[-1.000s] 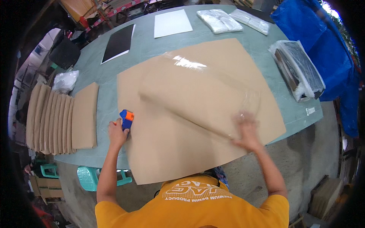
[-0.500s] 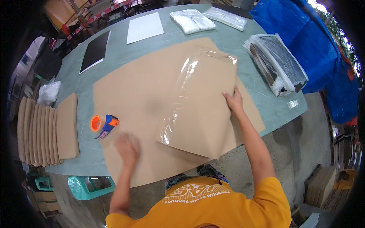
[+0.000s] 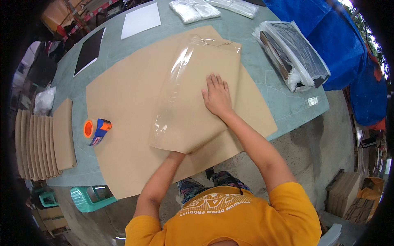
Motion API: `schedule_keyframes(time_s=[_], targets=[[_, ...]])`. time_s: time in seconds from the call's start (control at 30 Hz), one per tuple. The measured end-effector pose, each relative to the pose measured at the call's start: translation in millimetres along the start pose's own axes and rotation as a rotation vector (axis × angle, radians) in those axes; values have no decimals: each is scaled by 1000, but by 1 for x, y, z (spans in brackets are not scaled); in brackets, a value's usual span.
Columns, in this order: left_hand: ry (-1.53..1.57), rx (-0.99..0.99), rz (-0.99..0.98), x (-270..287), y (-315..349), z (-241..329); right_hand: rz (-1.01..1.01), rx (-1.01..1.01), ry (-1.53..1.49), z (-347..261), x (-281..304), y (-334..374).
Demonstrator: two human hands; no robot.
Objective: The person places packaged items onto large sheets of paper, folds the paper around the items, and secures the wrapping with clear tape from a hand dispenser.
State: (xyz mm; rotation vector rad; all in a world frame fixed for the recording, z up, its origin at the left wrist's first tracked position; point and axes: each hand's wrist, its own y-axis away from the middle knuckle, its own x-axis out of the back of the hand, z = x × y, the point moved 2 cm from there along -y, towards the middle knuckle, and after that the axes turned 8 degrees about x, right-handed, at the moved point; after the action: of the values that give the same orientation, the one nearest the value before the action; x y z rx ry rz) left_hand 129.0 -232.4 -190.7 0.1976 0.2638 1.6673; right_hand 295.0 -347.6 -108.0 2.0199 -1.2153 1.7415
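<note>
A folded brown paper sleeve (image 3: pixel 184 94) with clear tape along its left edge lies on a larger sheet of brown paper (image 3: pixel 127 98). My right hand (image 3: pixel 217 96) rests flat on top of the sleeve near its right side, fingers stretched out. My left forearm (image 3: pixel 162 174) reaches in under the sleeve's near end, and the paper bulges up there; the left hand itself is hidden inside or beneath it. To the left, a blue and orange tape dispenser (image 3: pixel 98 129) with a roll of tape sits on the sheet's edge.
Several folded brown paper packets (image 3: pixel 39 143) stand at the table's left. Clear-wrapped packs (image 3: pixel 195 10), a white sheet (image 3: pixel 140 20) and a black panel (image 3: pixel 89 51) lie along the far side. A plastic-wrapped stack (image 3: pixel 291 55) sits at right, beside a blue tarp (image 3: pixel 324 45). A green stool (image 3: pixel 88 199) stands below.
My left hand has moved from the open sheet to under the sleeve's near end. My right hand has shifted from the sleeve's right edge onto its top. The view has shifted slightly.
</note>
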Motion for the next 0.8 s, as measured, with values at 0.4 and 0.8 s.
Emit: schedule_keyframes(time_s=[0.4, 0.8], targets=[[-417, -146, 215, 10, 18, 34, -235, -11, -132, -63, 26, 159], [-898, -309, -100, 66, -25, 184, -699, 35, -314, -227, -40, 90]])
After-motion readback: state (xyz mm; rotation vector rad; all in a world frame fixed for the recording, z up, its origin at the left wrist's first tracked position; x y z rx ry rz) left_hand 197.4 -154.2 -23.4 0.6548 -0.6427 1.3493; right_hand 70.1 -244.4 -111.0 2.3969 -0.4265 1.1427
